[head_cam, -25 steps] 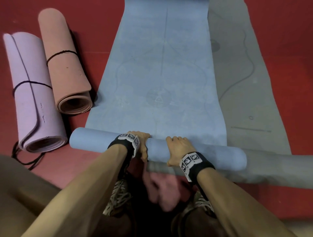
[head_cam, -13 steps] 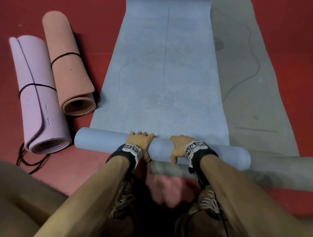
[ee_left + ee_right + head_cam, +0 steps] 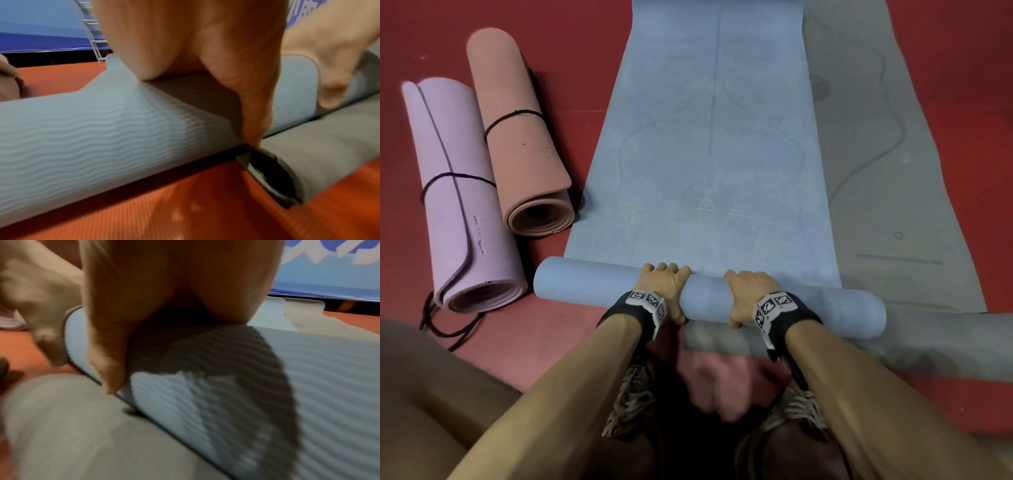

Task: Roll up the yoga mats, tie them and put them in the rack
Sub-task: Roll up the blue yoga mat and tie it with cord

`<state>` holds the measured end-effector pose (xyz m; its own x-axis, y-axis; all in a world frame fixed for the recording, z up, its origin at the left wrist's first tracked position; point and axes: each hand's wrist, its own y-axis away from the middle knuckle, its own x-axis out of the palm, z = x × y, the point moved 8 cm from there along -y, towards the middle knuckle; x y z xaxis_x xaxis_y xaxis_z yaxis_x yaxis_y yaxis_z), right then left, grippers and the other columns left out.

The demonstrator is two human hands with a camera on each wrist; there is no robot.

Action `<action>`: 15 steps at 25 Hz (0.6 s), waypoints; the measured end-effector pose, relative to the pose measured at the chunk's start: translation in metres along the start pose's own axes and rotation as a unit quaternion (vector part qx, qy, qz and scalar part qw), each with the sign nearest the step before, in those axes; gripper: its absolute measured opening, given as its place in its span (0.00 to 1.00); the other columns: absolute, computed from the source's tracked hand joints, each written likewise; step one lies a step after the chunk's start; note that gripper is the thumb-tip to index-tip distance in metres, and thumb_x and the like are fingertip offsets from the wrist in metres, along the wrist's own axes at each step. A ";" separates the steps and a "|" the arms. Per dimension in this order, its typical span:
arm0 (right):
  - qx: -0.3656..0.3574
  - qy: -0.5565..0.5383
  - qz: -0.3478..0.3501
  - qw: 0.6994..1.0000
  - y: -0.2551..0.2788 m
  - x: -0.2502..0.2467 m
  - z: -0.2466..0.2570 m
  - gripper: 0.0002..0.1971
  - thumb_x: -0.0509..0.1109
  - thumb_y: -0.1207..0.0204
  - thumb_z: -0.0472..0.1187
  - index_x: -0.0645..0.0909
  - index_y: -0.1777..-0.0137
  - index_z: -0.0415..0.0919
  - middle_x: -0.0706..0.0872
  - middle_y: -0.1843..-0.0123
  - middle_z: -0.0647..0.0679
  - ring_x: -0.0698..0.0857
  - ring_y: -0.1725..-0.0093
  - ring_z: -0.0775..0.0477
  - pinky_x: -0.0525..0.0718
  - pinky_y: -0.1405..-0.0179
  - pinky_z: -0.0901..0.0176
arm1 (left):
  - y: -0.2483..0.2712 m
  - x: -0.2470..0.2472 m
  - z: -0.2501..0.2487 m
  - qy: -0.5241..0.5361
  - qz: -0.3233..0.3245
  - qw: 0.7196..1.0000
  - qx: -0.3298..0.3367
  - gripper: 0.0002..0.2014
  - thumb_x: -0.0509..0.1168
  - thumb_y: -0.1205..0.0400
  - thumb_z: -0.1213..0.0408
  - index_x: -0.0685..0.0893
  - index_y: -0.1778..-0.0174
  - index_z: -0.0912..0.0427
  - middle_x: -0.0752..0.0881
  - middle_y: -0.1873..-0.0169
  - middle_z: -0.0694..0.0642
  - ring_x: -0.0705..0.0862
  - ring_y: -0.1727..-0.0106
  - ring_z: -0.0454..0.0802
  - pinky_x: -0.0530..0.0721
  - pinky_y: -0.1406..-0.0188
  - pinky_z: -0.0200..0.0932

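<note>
A blue yoga mat (image 3: 709, 154) lies flat on the red floor, its near end wound into a roll (image 3: 705, 296). My left hand (image 3: 666, 287) and right hand (image 3: 750, 294) grip the middle of that roll side by side, fingers over the far side and thumbs on the near side. In the left wrist view my left thumb (image 3: 255, 113) presses down between the blue roll (image 3: 92, 138) and a grey roll (image 3: 329, 154). The right wrist view shows my right hand (image 3: 164, 280) on the ribbed blue roll (image 3: 267, 386).
A grey mat (image 3: 893, 171) lies under and to the right of the blue one, its near end rolled (image 3: 928, 346). On the left lie a lilac roll (image 3: 462, 205) and a pink roll (image 3: 520, 137), each tied with black cord. A loose black cord (image 3: 445, 329) trails by the lilac roll. My shoes are below the hands.
Both hands have turned forward over the blue roll, and the roll has moved a little farther along the flat mat.
</note>
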<state>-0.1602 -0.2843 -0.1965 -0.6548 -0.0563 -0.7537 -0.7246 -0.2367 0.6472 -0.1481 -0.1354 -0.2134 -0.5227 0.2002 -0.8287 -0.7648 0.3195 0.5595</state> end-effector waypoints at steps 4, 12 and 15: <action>0.011 -0.045 0.090 0.995 -0.011 0.000 -0.007 0.39 0.87 0.51 0.49 0.79 0.36 0.47 0.85 0.43 0.47 0.85 0.49 0.42 0.88 0.49 0.50 | 0.011 0.006 -0.008 -0.016 -0.037 0.999 -0.005 0.41 0.73 0.34 0.46 0.64 0.27 0.51 0.76 0.35 0.54 0.75 0.34 0.57 0.64 0.28 0.61; -0.012 0.022 -0.008 1.000 0.001 0.006 -0.006 0.41 0.83 0.42 0.55 0.69 0.31 0.45 0.80 0.38 0.45 0.82 0.39 0.41 0.78 0.42 0.50 | -0.011 -0.008 -0.002 0.003 0.050 0.999 -0.010 0.35 0.79 0.41 0.48 0.72 0.39 0.44 0.84 0.46 0.51 0.84 0.42 0.55 0.75 0.38 0.56; -0.008 0.062 -0.055 0.997 0.008 0.005 -0.002 0.38 0.80 0.38 0.52 0.67 0.32 0.44 0.79 0.37 0.43 0.79 0.37 0.40 0.74 0.36 0.46 | -0.018 -0.015 -0.003 -0.026 0.082 0.996 -0.029 0.31 0.82 0.43 0.46 0.73 0.49 0.40 0.87 0.51 0.48 0.88 0.47 0.52 0.78 0.52 0.47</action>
<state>-0.1683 -0.2887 -0.1955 -0.5396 -0.1483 -0.8287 -0.7864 -0.2625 0.5591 -0.1272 -0.1466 -0.2114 -0.6240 0.2936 -0.7242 -0.6913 0.2247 0.6867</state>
